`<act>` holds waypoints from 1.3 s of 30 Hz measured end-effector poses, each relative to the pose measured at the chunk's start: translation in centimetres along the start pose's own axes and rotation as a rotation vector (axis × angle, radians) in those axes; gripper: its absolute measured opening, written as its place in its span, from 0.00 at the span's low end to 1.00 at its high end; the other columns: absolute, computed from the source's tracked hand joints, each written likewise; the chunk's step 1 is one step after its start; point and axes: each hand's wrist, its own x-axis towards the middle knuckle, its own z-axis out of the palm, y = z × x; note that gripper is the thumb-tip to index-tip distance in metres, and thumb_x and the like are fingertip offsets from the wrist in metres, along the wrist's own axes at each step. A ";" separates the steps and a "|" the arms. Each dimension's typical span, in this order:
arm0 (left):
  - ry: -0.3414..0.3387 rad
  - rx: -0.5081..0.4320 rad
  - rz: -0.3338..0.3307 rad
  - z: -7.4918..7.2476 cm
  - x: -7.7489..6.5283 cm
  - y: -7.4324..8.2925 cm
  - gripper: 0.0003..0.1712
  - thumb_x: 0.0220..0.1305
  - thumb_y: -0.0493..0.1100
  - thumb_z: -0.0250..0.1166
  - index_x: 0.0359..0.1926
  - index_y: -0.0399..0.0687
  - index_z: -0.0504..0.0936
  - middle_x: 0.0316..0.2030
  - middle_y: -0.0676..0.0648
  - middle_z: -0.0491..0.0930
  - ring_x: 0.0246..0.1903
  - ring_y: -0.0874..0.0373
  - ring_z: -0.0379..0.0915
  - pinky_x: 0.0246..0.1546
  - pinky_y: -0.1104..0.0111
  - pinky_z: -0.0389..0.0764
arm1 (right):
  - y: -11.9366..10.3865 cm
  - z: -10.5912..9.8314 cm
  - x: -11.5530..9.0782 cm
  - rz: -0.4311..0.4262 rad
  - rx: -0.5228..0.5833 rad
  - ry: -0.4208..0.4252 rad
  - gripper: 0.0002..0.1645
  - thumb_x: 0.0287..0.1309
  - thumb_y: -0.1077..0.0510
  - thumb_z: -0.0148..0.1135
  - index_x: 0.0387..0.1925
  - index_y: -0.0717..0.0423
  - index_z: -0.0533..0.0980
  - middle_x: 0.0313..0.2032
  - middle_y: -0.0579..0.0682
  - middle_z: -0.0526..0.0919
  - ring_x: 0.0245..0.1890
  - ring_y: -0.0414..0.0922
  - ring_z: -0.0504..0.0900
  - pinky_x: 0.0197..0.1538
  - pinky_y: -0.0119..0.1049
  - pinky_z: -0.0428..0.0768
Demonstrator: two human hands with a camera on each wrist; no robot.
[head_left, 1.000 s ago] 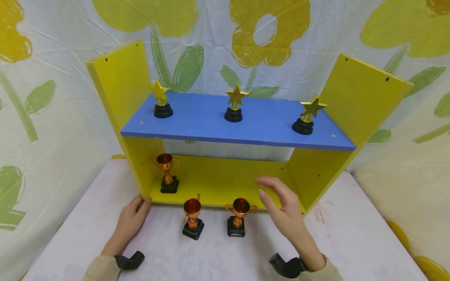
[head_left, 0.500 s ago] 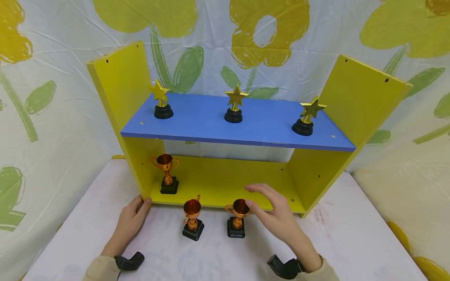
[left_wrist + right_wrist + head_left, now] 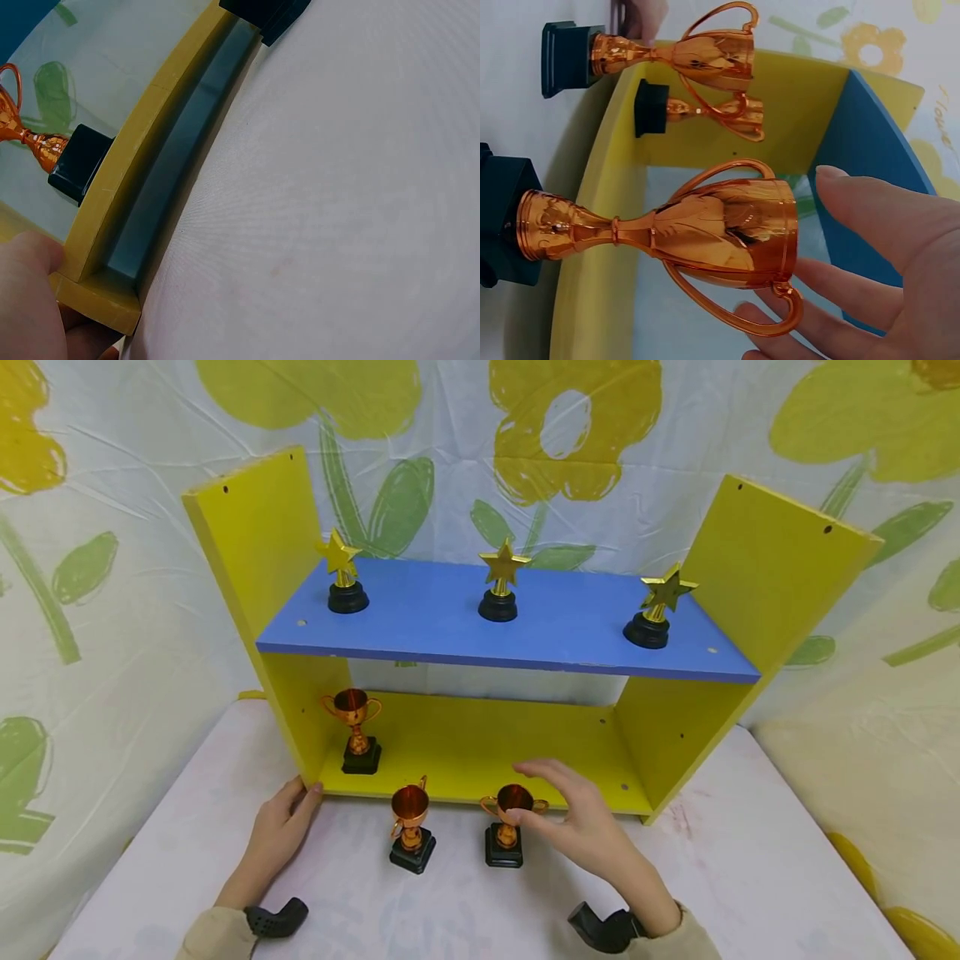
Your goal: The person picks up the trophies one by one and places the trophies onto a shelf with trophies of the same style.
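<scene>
My right hand (image 3: 581,822) hovers at the right-hand bronze trophy cup (image 3: 505,852), thumb in front of the bowl and fingers beyond it. In the right wrist view a gap shows between the thumb (image 3: 862,206) and this cup (image 3: 720,229). With my left hand (image 3: 277,827) I hold the lower left corner of the yellow and blue shelf (image 3: 480,747); the left wrist view has the thumb on one side of the board (image 3: 105,304) and fingers on the other. Another bronze trophy cup (image 3: 411,827) stands on the table left of the first. A third cup (image 3: 360,743) stands on the bottom board, far left.
Gold star trophies stand on the blue board: one left (image 3: 347,577), one middle (image 3: 500,585), one right (image 3: 652,618). Yellow side panels (image 3: 780,577) rise at both ends. A flower-printed cloth (image 3: 450,410) hangs behind. The table (image 3: 420,918) has a pale cover.
My right hand has moved left and slightly down, from beside the right-hand cup to around its bowl. My left hand, the cups and the shelf stay where they were.
</scene>
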 end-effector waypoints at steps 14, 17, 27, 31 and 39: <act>0.000 0.005 -0.005 0.0 0.1 0.1 0.31 0.77 0.56 0.50 0.67 0.37 0.70 0.64 0.32 0.71 0.63 0.33 0.66 0.62 0.39 0.65 | 0.5 0.6 0.2 0.003 0.009 -0.049 0.29 0.53 0.47 0.76 0.56 0.46 0.79 0.50 0.39 0.82 0.52 0.44 0.80 0.54 0.53 0.80; -0.001 0.007 -0.008 0.0 0.1 0.1 0.32 0.77 0.57 0.49 0.68 0.37 0.69 0.64 0.32 0.70 0.64 0.33 0.65 0.63 0.39 0.65 | 0.6 0.7 0.3 -0.007 0.007 -0.052 0.28 0.52 0.49 0.76 0.56 0.47 0.80 0.48 0.38 0.83 0.50 0.43 0.81 0.53 0.54 0.80; 0.002 0.007 0.000 0.1 0.1 -0.1 0.31 0.77 0.56 0.50 0.67 0.37 0.69 0.64 0.32 0.71 0.64 0.33 0.66 0.62 0.39 0.65 | 0.5 0.7 0.3 -0.005 0.027 -0.059 0.28 0.51 0.53 0.77 0.55 0.49 0.80 0.48 0.39 0.83 0.49 0.42 0.81 0.54 0.54 0.80; 0.005 0.007 0.004 0.1 0.1 -0.1 0.31 0.77 0.56 0.50 0.67 0.37 0.70 0.64 0.32 0.71 0.63 0.33 0.66 0.62 0.39 0.65 | 0.5 0.7 0.3 -0.012 0.017 -0.052 0.28 0.51 0.53 0.77 0.55 0.49 0.80 0.48 0.39 0.83 0.50 0.42 0.81 0.53 0.54 0.80; 0.001 0.006 0.007 0.1 0.1 -0.1 0.31 0.77 0.56 0.50 0.67 0.37 0.70 0.63 0.32 0.71 0.63 0.33 0.66 0.62 0.39 0.66 | 0.3 0.7 0.2 -0.015 0.019 -0.041 0.28 0.50 0.53 0.78 0.54 0.50 0.81 0.47 0.39 0.83 0.49 0.42 0.81 0.53 0.53 0.80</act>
